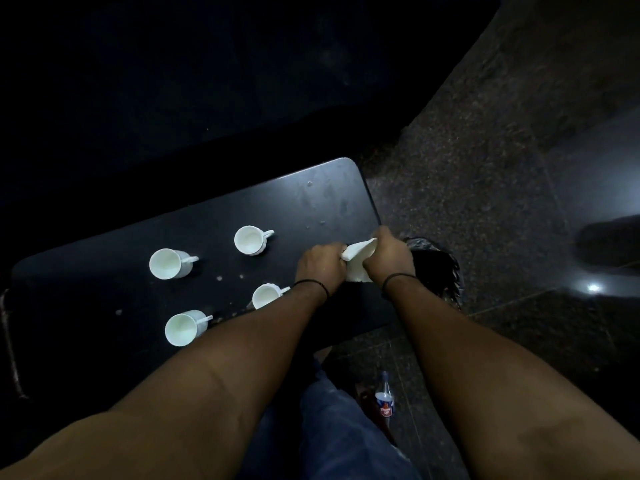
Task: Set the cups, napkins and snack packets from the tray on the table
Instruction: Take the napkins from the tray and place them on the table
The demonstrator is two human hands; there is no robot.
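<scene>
Several white cups stand on the dark table (311, 202): one at the back (250, 240), one at the left (169, 264), one at the front left (183, 328), and one (266, 296) partly hidden behind my left forearm. Both hands hold a white napkin (358, 263) over the table's right end. My left hand (320, 266) grips its left edge, and my right hand (389, 256) grips its right side. No tray or snack packets show.
A bin lined with a black bag (440, 268) stands on the floor just right of the table. A soft-drink bottle (385, 398) stands on the floor by my leg. Crumbs dot the tabletop. A dark shoe (609, 244) appears at far right.
</scene>
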